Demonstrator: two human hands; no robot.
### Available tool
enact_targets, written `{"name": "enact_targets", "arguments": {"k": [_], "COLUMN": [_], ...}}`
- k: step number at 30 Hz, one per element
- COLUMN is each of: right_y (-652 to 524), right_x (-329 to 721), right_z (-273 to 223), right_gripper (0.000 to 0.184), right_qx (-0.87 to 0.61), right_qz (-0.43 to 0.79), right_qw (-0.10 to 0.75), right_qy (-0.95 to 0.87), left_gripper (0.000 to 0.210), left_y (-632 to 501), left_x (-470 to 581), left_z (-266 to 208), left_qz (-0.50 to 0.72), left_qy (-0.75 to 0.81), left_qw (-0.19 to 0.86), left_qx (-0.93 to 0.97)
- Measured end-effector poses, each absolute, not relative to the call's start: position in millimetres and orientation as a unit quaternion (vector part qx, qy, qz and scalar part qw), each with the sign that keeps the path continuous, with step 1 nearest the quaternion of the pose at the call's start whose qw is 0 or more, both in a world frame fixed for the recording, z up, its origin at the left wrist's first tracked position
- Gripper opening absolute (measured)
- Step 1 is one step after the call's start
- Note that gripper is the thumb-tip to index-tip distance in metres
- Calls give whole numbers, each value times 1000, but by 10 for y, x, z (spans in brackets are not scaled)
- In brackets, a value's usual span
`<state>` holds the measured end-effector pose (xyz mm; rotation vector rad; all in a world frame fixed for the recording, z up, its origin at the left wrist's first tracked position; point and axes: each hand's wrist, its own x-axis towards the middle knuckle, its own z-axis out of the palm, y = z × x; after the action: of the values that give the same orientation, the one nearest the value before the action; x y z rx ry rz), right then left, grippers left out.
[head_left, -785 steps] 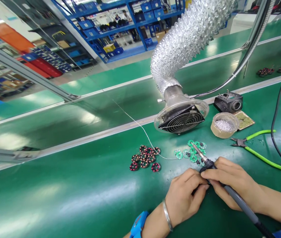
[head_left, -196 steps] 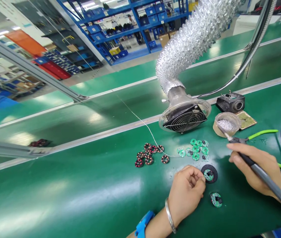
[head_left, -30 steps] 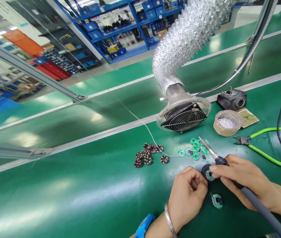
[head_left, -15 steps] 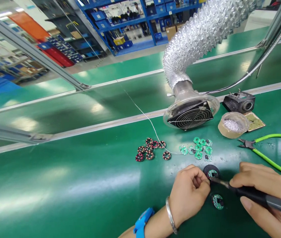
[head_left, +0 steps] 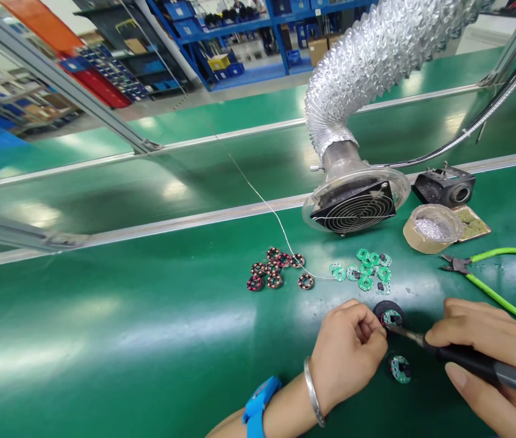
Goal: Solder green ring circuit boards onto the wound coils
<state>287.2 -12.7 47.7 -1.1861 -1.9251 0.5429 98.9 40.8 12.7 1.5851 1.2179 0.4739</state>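
My right hand [head_left: 495, 344] grips a soldering iron [head_left: 465, 360] by its dark handle. The iron's tip meets the lower edge of a small round green circuit board [head_left: 392, 317], which sits on a black round base [head_left: 381, 308]. Beside that edge, the thumb and forefinger of my left hand [head_left: 347, 351] are pinched together; whatever they hold is hidden by the fingers. Just below lies another round circuit board [head_left: 400, 370] with a black part on it.
Several wound coil rings [head_left: 274, 281] and loose green boards [head_left: 365, 283] lie farther back, with a thin solder wire [head_left: 279, 220] running across. A fume extractor [head_left: 358, 210] hangs above. Rightward are a tub of metal shavings [head_left: 427, 238], a sponge [head_left: 471, 222], a black stand [head_left: 445, 187] and green-handled cutters [head_left: 460, 264].
The camera view has tilted slightly. Both hands keep nearly the same pose, with the iron's tip still at the board's edge.
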Motion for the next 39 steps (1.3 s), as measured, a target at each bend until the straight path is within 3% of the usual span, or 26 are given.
{"name": "enact_targets", "arguments": {"k": [10,16,22,39], "right_y": [-188,-26,101,87], "right_x": [2929,2956,2834,2867], "right_z": [460,329,171,160], "right_gripper": [16,36,29,38], "right_qx": [-489,-478,-436,-443], "right_qz": [206,136,165,172], "right_qw": [446,402,321,369], "right_qy": [-721,-769,-824,-798], "left_gripper": [13,14,12,2], "left_y": [387,385,367,351], "left_x": [991,989,975,956], "left_z": [103,100,84,50], "left_qz": [206,215,237,265], "left_qy": [505,501,480,463], "left_qw": [522,527,539,522], "left_qx": [656,653,650,666]}}
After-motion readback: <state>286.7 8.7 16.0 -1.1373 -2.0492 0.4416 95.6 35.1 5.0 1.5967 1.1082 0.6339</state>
